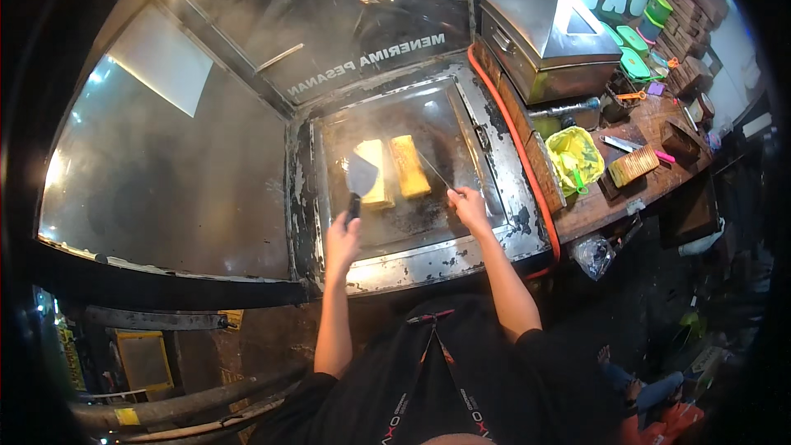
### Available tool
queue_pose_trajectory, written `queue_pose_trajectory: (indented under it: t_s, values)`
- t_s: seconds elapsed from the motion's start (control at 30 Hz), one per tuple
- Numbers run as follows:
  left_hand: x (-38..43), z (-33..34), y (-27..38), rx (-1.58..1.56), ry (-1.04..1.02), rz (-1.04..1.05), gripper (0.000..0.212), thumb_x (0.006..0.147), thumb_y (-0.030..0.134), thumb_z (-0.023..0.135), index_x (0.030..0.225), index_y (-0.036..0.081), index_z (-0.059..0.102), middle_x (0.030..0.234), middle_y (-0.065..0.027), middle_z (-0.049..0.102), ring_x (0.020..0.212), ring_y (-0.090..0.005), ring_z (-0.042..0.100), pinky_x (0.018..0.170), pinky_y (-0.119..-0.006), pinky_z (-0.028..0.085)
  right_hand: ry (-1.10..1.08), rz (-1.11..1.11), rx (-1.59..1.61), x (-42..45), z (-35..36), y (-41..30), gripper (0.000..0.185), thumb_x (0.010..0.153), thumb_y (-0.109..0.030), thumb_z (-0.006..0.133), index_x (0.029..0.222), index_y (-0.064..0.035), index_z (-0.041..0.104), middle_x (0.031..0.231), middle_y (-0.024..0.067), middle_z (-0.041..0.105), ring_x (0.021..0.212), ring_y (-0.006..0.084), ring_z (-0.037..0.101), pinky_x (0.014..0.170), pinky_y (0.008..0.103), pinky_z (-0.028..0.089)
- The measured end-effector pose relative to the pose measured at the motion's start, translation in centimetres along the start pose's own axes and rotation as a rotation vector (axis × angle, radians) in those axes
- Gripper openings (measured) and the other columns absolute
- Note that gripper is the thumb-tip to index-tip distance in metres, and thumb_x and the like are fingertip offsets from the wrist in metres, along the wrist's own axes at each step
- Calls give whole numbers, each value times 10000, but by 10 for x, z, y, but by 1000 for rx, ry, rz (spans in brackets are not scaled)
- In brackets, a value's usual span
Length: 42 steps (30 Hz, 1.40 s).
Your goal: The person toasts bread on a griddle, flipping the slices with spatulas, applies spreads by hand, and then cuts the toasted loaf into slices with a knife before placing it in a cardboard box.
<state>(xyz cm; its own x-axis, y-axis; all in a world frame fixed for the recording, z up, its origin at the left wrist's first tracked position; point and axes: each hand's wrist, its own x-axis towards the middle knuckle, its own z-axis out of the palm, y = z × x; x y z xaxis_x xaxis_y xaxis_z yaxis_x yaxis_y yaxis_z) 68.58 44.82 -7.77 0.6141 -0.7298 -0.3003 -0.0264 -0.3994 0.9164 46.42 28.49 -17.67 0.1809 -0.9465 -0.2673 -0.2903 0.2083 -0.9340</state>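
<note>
My left hand (343,242) is closed around the dark handle of a wide metal spatula (363,174), its blade over the left bread loaf (374,151). In my right hand (469,207) is a second thin utensil (435,170), seen edge-on, whose tip lies close to the right side of a browned bread loaf (410,167). Both loaves lie apart, side by side, on a flat metal griddle (395,241). The left loaf is paler and partly covered by the spatula. Steam or smoke hangs over the griddle. Whether the right utensil touches the bread, I cannot tell.
Glass panels (179,198) stand left of and behind the griddle. An orange hose (516,148) runs down its right side. Further right, a wooden table (618,198) bears a lidded metal box (550,43), a yellow plastic bag (571,157), a knife (621,143) and another loaf (634,165). A seated person (655,392) is at lower right.
</note>
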Motion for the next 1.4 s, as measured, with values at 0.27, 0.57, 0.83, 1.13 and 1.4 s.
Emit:
queue_pose_trajectory:
  t_s: [0.27, 0.57, 0.83, 1.13, 1.4]
  values:
    - [33, -24, -58, 612, 123, 226, 307, 832, 151, 547, 1088, -20, 551, 910, -276, 612, 927, -435, 573, 798, -469, 450, -107, 97, 57, -20, 30, -3, 295, 820, -282, 631, 912, -3, 661, 659, 61, 649, 488, 125, 539, 460, 288, 414]
    - [40, 14, -42, 587, 47, 278, 233, 832, 143, 523, 987, -30, 536, 822, -294, 601, 855, -450, 580, 753, -497, 443, -112, 230, 229, -33, 49, -26, 268, 855, -272, 604, 946, -20, 587, 712, 39, 573, 449, 74, 424, 349, 232, 281]
    - [54, -7, -61, 465, 97, 229, 249, 843, 164, 537, 994, -30, 571, 857, -286, 611, 869, -436, 590, 749, -467, 447, -91, 159, 119, -28, 31, -15, 343, 830, -305, 632, 1012, -14, 614, 789, 76, 636, 519, 122, 517, 424, 262, 386]
    - [48, -16, -79, 476, 9, 245, 268, 849, 164, 554, 1066, 8, 575, 884, -255, 620, 884, -406, 592, 772, -435, 445, 125, -58, -663, -100, -9, -20, 418, 743, -261, 692, 1074, -19, 609, 951, 205, 644, 936, 343, 608, 806, 414, 478]
    - [47, -15, -87, 196, -113, 110, 180, 898, 183, 519, 933, 10, 552, 605, -6, 485, 424, -94, 447, 364, -250, 344, 212, -231, -631, -104, -19, 21, 297, 716, -110, 684, 996, -26, 626, 961, 187, 604, 915, 347, 580, 802, 431, 462]
